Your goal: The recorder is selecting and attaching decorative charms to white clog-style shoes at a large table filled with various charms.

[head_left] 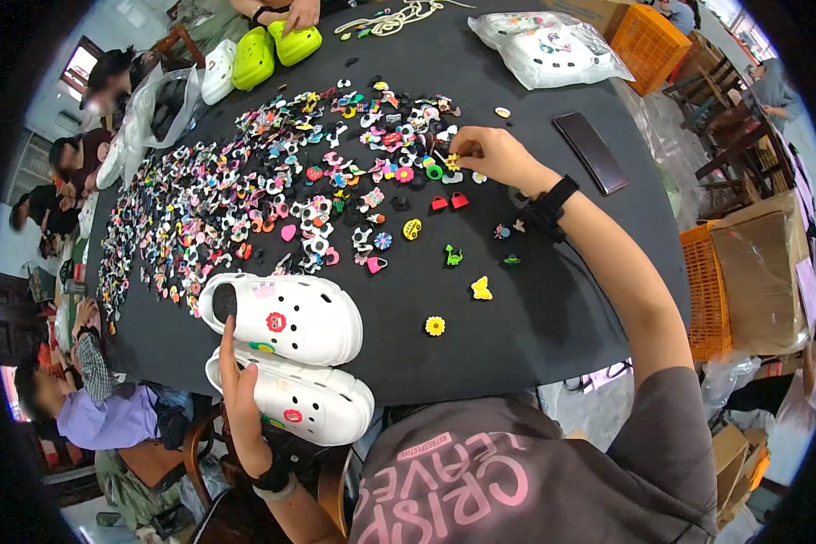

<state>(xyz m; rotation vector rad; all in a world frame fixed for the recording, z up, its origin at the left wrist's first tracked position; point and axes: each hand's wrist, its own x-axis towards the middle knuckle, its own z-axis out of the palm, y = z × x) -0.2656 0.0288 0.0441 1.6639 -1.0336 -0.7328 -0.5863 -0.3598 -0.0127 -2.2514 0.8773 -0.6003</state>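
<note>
Black cloth covers the work table (535, 308), and a dense spread of small rubbery shoe charms (272, 195) lies across its far half, thinning out to single pieces nearer me. My right hand (494, 156) reaches into the edge of the heap, thumb and forefinger pinched on a small charm, too tiny for me to name its shape. My left hand (240, 399) rests flat on the nearer white clog (290, 399), fingers straight and close together, lying across its heel end. A second white clog (286, 317) sits just beyond it, touching, with a red charm already in its perforated upper. Both look like soft moulded foam, matte and rounded.

From here I judge the near clog could tip off the table edge, since it overhangs and only my palm steadies it. Loose pieces such as the yellow butterfly charm (481, 288) and the sunflower charm (435, 325) could be swept away by my forearm. A dark phone (590, 151) lies beside my wrist.
</note>
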